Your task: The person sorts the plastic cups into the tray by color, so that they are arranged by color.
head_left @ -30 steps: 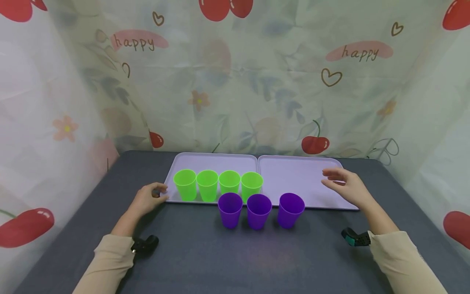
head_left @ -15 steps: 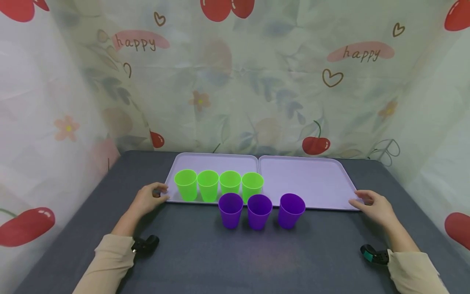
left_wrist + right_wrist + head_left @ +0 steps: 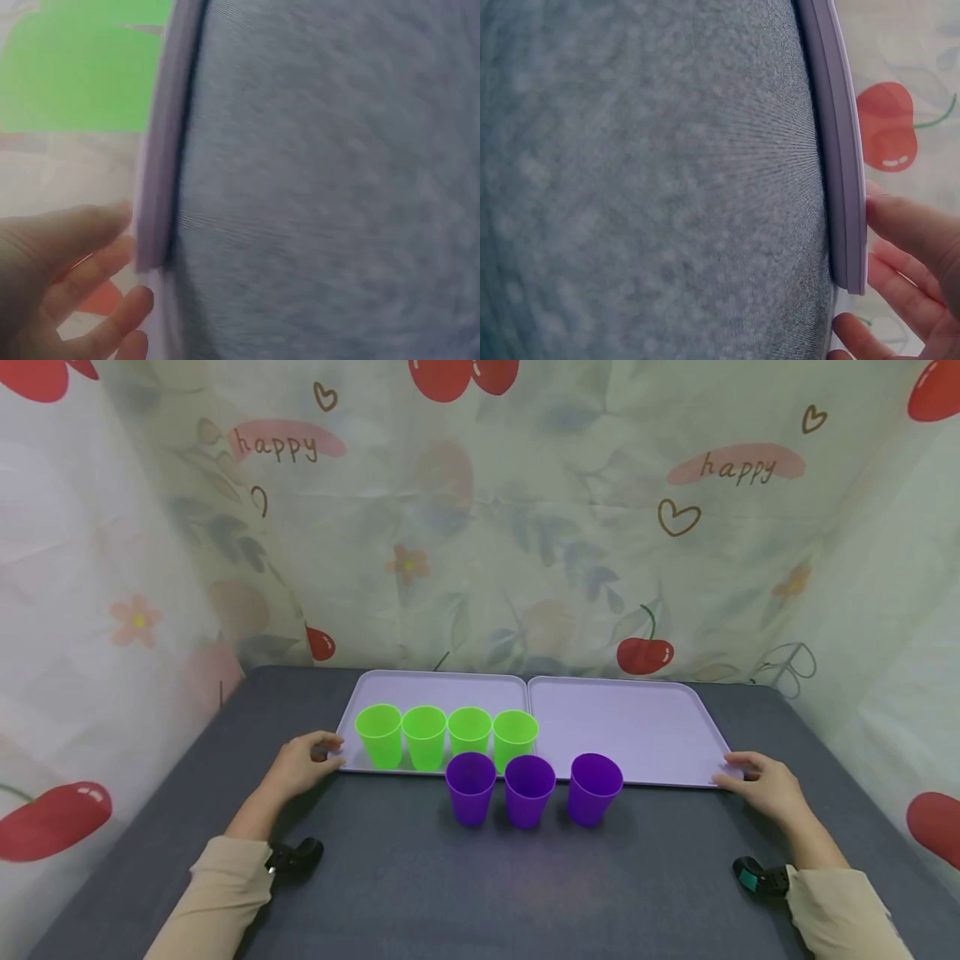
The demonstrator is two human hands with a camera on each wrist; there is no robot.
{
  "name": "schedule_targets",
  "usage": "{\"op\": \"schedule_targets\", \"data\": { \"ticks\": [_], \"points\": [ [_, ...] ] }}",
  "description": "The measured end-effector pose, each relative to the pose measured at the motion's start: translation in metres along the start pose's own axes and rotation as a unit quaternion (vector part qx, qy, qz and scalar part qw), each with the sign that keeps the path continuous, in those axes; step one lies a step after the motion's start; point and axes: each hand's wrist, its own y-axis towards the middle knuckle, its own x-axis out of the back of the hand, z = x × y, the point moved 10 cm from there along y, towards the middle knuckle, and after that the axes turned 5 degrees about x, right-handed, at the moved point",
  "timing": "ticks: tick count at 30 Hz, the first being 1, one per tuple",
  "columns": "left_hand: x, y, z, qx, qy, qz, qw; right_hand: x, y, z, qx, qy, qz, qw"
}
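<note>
In the head view my left hand (image 3: 297, 766) is at the front left corner of the left lilac tray (image 3: 446, 687), with relaxed, slightly bent fingers. The left wrist view has the thumb (image 3: 90, 225) right at the tray's rim. At the front right corner of the right lilac tray (image 3: 615, 718), my right hand (image 3: 768, 789) mirrors it; its thumb (image 3: 907, 225) meets the rim in the right wrist view. Several bright green cups (image 3: 381, 743) stand upright in a row along the left tray's front. Three purple cups (image 3: 471, 793) stand upright before the trays.
The trays lie side by side at the back of a dark grey table (image 3: 517, 893). A patterned curtain (image 3: 487, 568) surrounds the table at the back and sides. Black wrist devices (image 3: 296, 857) are worn at both sleeves.
My right hand has moved from above the right tray outward and toward me to that tray's front right corner. The left hand, trays and cups have stayed in place.
</note>
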Motion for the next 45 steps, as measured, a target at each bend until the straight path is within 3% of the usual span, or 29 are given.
{"op": "schedule_targets", "data": {
  "ticks": [5, 10, 12, 16, 20, 25, 30, 45],
  "points": [
    [0.022, -0.008, -0.019, 0.001, -0.010, -0.037, 0.9993, -0.001, 0.002, -0.001, -0.008, -0.002, 0.004, 1.0000],
    [0.040, -0.023, -0.066, -0.044, -0.041, -0.092, 0.9940, -0.003, 0.003, -0.002, -0.011, -0.003, 0.007, 0.9999],
    [0.036, -0.030, -0.089, -0.073, -0.050, -0.089, 0.9921, -0.003, 0.003, -0.002, -0.012, -0.002, 0.008, 0.9999],
    [0.016, -0.042, -0.131, -0.132, -0.058, -0.048, 0.9883, -0.004, 0.003, -0.001, -0.014, -0.001, 0.011, 0.9998],
    [-0.008, -0.052, -0.157, -0.169, -0.065, -0.002, 0.9834, -0.005, 0.004, -0.001, -0.013, -0.002, 0.015, 0.9998],
    [-0.039, -0.060, -0.170, -0.178, -0.061, 0.046, 0.9811, -0.004, 0.003, 0.000, -0.014, -0.005, 0.016, 0.9998],
    [-0.060, -0.064, -0.173, -0.171, -0.044, 0.058, 0.9826, -0.004, 0.004, 0.001, -0.012, -0.005, 0.016, 0.9998],
    [-0.078, -0.060, -0.175, -0.148, -0.036, 0.041, 0.9874, -0.004, 0.003, 0.000, -0.017, 0.001, 0.021, 0.9996]
  ]
}}
